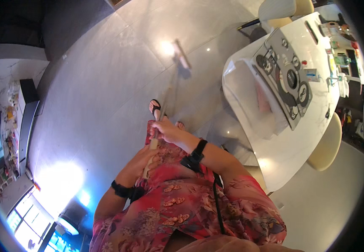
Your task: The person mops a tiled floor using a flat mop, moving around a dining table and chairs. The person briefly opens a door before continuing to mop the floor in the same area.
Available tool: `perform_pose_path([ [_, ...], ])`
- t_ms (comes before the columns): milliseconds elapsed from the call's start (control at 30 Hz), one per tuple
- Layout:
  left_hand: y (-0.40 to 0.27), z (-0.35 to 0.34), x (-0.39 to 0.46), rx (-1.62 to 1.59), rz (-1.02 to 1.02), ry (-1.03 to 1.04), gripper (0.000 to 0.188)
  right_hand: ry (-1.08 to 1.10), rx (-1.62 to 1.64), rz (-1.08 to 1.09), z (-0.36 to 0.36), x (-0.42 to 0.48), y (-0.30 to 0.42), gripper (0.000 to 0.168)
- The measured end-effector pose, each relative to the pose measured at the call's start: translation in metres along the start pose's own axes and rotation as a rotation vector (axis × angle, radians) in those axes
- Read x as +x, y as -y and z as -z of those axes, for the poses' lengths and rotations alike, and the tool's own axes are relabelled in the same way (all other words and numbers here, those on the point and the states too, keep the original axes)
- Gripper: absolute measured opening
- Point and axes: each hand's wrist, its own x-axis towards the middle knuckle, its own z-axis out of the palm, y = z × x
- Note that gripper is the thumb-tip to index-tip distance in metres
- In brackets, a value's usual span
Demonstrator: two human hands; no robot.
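Both of my hands are closed on the long handle of a floor mop or broom [153, 143]. My left hand [140, 163] grips the upper end, close to my body. Further down the handle, my right hand [167, 129] holds it just above my feet. The handle runs away from me to a narrow, flat head [182, 54] that rests on the grey tiled floor [100, 78]; the head and lower handle look blurred. Which arm is which is read from the body as seen; a black band circles each wrist.
On the right stands a marble-patterned table [283, 160] bearing a grey gas hob [290, 78], a clear plastic sheet and small items. Pale chairs [327, 145] stand around it. A stocked shelf unit [27, 126] is at the left. A dark cylindrical object [73, 215] is at the lower left.
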Motion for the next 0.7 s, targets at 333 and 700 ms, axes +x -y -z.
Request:
perform_pose_path([
  [333,-0.016,-0.059,0.173,0.298,0.138,0.186,0.019,-0.248,-0.586,0.434,0.226,0.034,-0.003,0.014],
  [700,-0.066,0.048,0.030,-0.138,0.140,-0.271,0.011,0.183,-0.247,-0.166,-0.015,0.141,-0.027,0.013],
])
